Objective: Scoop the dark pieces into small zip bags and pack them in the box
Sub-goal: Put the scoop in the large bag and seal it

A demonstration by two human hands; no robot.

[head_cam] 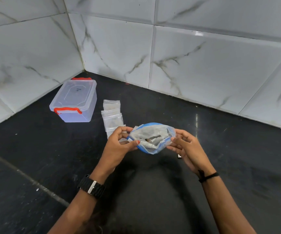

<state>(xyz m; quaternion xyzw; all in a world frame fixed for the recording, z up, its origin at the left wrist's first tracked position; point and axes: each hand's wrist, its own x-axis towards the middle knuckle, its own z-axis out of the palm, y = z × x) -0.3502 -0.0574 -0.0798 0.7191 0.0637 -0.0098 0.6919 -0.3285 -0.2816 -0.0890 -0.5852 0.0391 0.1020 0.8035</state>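
Over dark counter [153, 102], both hands' grips pinch zip bag [150, 132] rim (mouth spread).

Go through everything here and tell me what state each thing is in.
Blue-edged bag: mouth held open, dark pieces inside.
Left hand: pinching the bag's rim.
Right hand: pinching the other rim.
Box: lid on, red latches down.
Small zip bags: lying flat on counter.

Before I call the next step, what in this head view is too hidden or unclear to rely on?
- Contents of the blue-edged bag: only a few dark pieces show through the open mouth; crumpled plastic hides the rest.
- Small zip bags: the nearest one is partly covered by the left hand.
- Clear box: lid shut, glare hides the inside.
- Small object beside the right hand: mostly hidden.
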